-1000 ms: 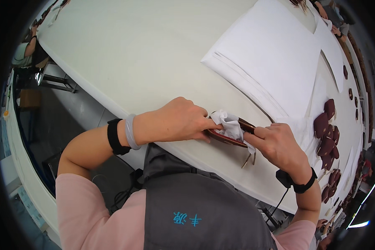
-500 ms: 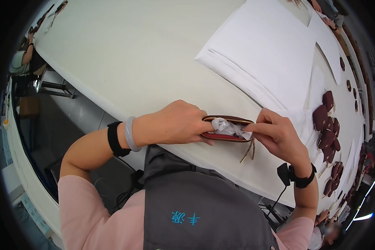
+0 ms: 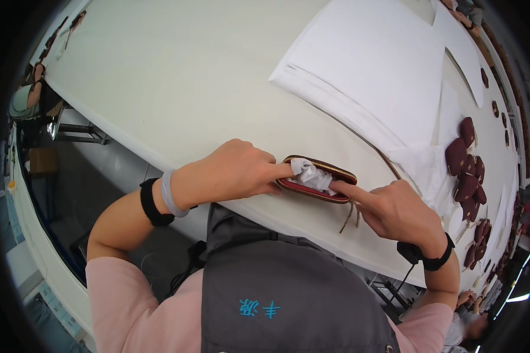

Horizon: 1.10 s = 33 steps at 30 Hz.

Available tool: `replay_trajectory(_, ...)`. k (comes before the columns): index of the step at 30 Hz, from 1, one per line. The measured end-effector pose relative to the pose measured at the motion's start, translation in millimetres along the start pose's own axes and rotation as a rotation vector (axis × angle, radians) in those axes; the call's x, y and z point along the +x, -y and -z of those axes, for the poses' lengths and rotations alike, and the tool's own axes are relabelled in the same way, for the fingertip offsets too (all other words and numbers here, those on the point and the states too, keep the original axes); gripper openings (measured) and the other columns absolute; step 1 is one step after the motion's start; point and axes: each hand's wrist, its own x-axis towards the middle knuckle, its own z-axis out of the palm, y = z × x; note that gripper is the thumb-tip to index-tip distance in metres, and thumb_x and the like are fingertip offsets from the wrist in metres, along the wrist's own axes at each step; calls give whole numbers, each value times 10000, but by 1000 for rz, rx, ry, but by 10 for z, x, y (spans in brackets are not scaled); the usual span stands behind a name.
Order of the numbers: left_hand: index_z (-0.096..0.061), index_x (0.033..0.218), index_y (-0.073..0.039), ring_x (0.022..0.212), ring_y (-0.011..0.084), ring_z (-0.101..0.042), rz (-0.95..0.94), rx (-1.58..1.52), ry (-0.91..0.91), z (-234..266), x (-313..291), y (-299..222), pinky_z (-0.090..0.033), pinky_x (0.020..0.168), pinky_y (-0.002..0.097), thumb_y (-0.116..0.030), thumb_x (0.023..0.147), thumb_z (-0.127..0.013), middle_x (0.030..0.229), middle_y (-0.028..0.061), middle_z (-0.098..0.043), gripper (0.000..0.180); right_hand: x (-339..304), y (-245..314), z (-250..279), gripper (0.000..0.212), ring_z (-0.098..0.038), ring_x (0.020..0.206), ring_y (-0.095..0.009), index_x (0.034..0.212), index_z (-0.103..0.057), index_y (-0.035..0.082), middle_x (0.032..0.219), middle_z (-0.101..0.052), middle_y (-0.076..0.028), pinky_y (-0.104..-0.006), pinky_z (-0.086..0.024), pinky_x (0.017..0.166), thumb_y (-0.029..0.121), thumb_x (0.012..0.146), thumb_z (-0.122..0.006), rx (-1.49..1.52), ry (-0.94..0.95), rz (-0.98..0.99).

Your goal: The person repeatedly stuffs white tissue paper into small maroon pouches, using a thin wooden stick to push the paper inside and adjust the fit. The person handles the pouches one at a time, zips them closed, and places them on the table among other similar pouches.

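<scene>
A small dark red zip pouch point(image 3: 343, 175) with a gold-toothed zipper lies unzipped near the table's front edge. Crumpled white tissue paper point(image 3: 312, 176) fills its opening. My left hand point(image 3: 237, 170) is closed on the pouch's left end, index finger at the mouth and the thumb side lower down. From the right, my right hand point(image 3: 397, 212) reaches over the other end. Its index finger is stretched into the mouth against the paper, while the other fingers are loosely bent outside. A thin cord pull point(image 3: 347, 217) hangs from the pouch's right end.
Large white sheets point(image 3: 365, 65) lie stacked beyond my hands. At the right, several dark red pouches point(image 3: 466, 187) are heaped on the pale table point(image 3: 176, 76). Another person point(image 3: 26, 100) sits at the far left, by a stool. More people are along the right rim.
My right hand has shifted from a pinch at the pouch's right end to an index finger pushed into the paper. The pouch has tilted slightly, its right end lower.
</scene>
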Motion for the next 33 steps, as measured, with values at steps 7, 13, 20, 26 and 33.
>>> replay_trajectory(7, -683, 986, -156, 634, 267, -694, 3, 165, -1, -66, 106, -85, -505, 520, 388, -211, 799, -776, 708, 78, -682, 216, 156, 74, -525, 382, -601, 486, -264, 1209, -621, 179, 539, -569, -57, -378, -421, 457, 211, 844, -730, -36, -195, 55)
replay_trajectory(13, -696, 979, -178, 628, 239, -680, -28, 237, -99, 90, 230, 13, -499, 511, 379, -290, 836, -746, 681, 48, -650, 188, 178, -88, -403, 240, -605, 482, -243, 1077, -657, 219, 563, -586, -45, -376, -416, 440, 298, 859, -719, -194, -383, 34)
replay_trajectory(20, -682, 994, -130, 703, 243, -669, -46, 115, -71, 46, 271, 83, -515, 552, 379, -390, 897, -714, 766, 46, -642, 279, 181, -395, -386, 253, -647, 626, -253, 1091, -701, 200, 679, -646, -40, -380, -496, 578, 299, 862, -747, 117, -393, 55)
replay_trajectory(26, -654, 1151, -136, 706, 228, -615, -84, 18, -390, -4, 186, 5, -505, 564, 336, -208, 812, -806, 918, 45, -572, 379, 228, -317, -366, 272, -664, 707, -270, 1123, -704, 172, 799, -692, -56, -399, -515, 634, 250, 866, -741, 144, -410, 69)
replay_trajectory(33, -563, 1370, -197, 696, 223, -598, -36, -114, -443, -36, 213, 41, -516, 588, 335, -139, 773, -827, 954, 50, -574, 656, 260, -256, -256, 275, -663, 725, -285, 1122, -703, 137, 820, -703, -74, -419, -514, 641, 217, 862, -744, 133, -365, 36)
